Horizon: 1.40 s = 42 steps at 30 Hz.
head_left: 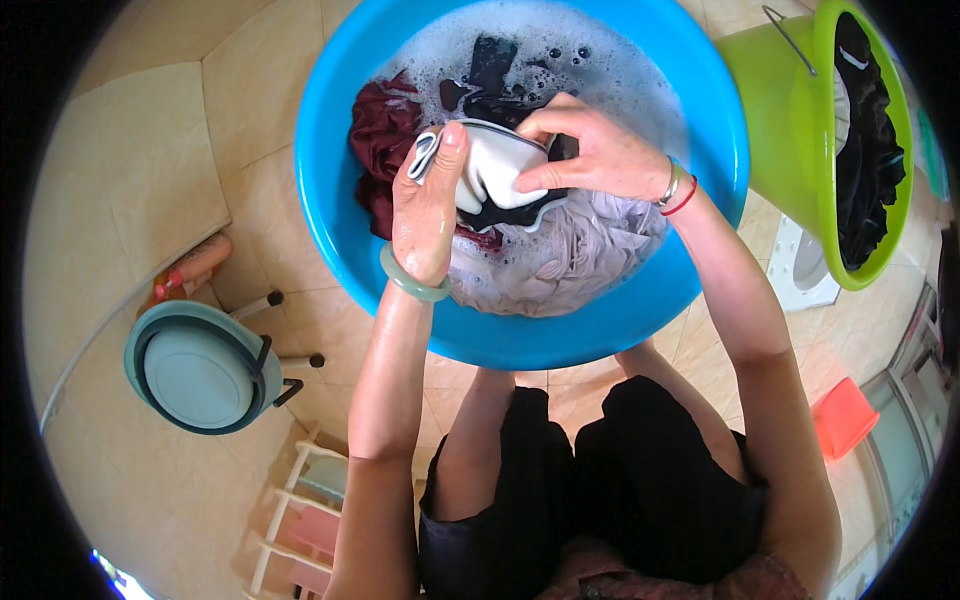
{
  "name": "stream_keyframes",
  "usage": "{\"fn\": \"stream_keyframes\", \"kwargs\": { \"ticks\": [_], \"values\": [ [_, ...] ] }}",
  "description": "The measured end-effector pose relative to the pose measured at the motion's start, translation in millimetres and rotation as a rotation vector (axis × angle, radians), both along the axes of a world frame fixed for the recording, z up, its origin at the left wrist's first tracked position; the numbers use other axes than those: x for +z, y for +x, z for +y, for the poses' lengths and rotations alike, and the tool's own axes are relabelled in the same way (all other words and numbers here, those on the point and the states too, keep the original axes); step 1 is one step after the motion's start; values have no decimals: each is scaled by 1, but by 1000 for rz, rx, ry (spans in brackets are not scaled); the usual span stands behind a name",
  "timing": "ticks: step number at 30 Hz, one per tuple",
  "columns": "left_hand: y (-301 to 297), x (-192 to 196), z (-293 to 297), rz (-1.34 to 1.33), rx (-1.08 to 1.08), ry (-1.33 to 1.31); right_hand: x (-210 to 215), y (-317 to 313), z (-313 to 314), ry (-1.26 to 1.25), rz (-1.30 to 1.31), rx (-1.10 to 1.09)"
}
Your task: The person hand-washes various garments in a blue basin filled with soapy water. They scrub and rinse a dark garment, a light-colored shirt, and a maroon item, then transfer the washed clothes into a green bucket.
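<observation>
My left hand (425, 215) and right hand (590, 150) both clenched the white dark-trimmed garment (495, 170), held above the suds in the blue basin (560, 330). Scrubbing seemed midway: a maroon cloth (383, 130) and pale lilac cloth (575, 250) lay soaking, apparently unwashed.

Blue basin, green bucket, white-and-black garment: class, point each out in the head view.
blue basin (560, 335): head view, near rim.
green bucket (775, 110): head view, outer wall.
white-and-black garment (492, 170): head view, white middle between both hands.
</observation>
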<state>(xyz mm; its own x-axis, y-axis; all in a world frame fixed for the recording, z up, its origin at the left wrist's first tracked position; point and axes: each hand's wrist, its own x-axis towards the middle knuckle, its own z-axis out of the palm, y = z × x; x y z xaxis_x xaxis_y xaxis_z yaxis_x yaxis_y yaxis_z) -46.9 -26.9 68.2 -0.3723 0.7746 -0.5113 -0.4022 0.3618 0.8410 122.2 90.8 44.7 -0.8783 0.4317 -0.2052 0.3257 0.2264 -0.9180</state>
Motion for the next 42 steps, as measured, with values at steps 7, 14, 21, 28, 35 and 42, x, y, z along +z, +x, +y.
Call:
{"fn": "stream_keyframes", "kwargs": {
  "ticks": [7,14,21,28,35,42],
  "values": [
    [-4,-14,-4,-40,261,11,-14,8,-5,-673,183,-224],
    [-11,3,6,86,222,60,22,-4,-18,-82,296,-364],
    [-11,-19,9,-49,274,-32,-19,-2,-16,-138,170,-381],
    [-1,-63,6,-711,158,44,19,-46,-94,550,300,-296],
    [54,-24,12,-318,413,-238,-41,-43,-37,496,33,-594],
    [10,-69,-21,-717,182,262,20,-59,-105,556,265,-311]
  ]
}}
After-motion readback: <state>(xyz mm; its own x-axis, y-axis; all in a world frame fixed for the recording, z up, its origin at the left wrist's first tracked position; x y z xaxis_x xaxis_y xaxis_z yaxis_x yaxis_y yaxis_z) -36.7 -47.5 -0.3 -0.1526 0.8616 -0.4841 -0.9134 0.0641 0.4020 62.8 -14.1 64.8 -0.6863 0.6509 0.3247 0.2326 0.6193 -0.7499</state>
